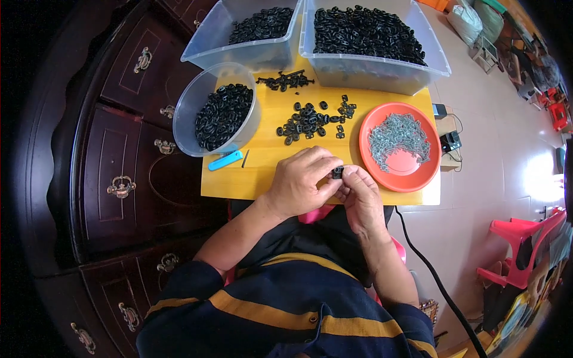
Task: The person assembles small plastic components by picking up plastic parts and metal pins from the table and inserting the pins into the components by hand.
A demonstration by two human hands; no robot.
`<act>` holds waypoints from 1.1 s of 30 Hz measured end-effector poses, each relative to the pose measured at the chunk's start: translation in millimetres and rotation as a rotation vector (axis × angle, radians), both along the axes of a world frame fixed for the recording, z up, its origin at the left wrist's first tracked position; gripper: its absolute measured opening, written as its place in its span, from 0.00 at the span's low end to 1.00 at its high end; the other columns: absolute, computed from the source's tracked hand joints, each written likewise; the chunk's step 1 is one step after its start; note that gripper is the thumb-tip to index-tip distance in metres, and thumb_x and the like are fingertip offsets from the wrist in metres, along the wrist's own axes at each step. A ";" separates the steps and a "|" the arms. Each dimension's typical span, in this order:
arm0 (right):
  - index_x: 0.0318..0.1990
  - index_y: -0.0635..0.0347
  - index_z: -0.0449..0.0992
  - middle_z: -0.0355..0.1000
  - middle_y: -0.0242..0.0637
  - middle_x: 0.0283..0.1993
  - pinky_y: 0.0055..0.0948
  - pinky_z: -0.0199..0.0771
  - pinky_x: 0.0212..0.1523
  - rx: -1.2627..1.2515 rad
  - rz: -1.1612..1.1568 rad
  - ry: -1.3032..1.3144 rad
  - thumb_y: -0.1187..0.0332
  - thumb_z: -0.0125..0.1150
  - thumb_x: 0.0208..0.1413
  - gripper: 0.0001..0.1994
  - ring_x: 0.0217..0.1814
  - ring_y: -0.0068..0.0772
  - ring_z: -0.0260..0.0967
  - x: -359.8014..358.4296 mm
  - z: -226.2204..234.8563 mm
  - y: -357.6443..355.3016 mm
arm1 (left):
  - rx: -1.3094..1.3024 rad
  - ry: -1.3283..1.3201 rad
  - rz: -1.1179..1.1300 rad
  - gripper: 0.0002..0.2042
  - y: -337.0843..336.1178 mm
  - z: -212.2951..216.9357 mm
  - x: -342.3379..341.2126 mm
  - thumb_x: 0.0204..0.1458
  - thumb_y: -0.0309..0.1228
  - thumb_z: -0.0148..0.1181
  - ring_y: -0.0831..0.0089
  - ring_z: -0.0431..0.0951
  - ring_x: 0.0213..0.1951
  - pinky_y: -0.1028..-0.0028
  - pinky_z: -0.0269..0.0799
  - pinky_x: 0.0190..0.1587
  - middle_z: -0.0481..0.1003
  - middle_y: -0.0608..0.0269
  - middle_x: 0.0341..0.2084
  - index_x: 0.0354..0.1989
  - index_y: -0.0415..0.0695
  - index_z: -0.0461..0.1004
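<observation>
1. Pinched by left hand (303,182) and right hand (363,197): 1 small black piece (338,172), over the near side of a yellow tabletop (262,176).
2. Pale tiled floor (477,179) right; dark wooden drawers (104,155) left.
3. 2 translucent rectangular plastic bins (370,79) far, 1 round translucent tub (187,134) left, 1 round red-orange dish (394,183) right.
4. Slender silvery pins (397,136) in it.

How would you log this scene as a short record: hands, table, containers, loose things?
Left hand: pinches a small black piece
Right hand: fingertips at the same piece
Surface: yellow table
Containers: left bin, right bin, round tub, all translucent, holding black pieces; orange-red plate holding silvery metal parts
Loose on table: black-piece pile, long black parts, blue item
</observation>
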State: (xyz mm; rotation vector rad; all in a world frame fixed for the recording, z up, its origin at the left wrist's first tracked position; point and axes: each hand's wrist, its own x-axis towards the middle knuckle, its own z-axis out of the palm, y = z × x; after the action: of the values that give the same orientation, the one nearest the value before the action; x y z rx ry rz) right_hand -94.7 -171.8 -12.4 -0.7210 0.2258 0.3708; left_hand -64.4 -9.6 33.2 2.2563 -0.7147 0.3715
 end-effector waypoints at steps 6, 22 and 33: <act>0.42 0.59 0.78 0.78 0.30 0.40 0.23 0.71 0.43 -0.022 -0.010 0.007 0.65 0.57 0.67 0.08 0.37 0.18 0.70 -0.4 -2.2 1.2 | -0.006 0.013 -0.013 0.14 1.4 -1.2 1.8 0.41 0.27 0.71 0.61 0.79 0.32 0.65 0.76 0.34 0.76 0.61 0.31 0.38 0.43 0.79; 0.40 0.59 0.79 0.73 0.23 0.32 0.16 0.62 0.36 -0.182 -0.084 -0.090 0.66 0.59 0.66 0.08 0.32 0.12 0.62 -2.1 -7.1 4.9 | 0.057 0.047 -0.091 0.13 6.9 10.2 6.9 0.41 0.26 0.73 0.61 0.81 0.33 0.67 0.77 0.35 0.79 0.59 0.31 0.38 0.42 0.82; 0.39 0.59 0.78 0.72 0.22 0.32 0.17 0.63 0.36 -0.250 -0.090 -0.121 0.65 0.59 0.67 0.08 0.32 0.12 0.62 -4.2 -7.3 6.6 | 0.052 -0.015 -0.125 0.13 8.0 3.1 8.0 0.40 0.25 0.73 0.60 0.80 0.31 0.66 0.76 0.33 0.79 0.58 0.30 0.36 0.40 0.81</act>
State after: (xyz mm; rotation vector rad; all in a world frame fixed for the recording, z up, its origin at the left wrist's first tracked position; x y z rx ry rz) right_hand -99.0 -165.2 -19.6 -0.9729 0.1915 0.2140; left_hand -56.4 -1.6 36.3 2.2466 -0.8772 0.3125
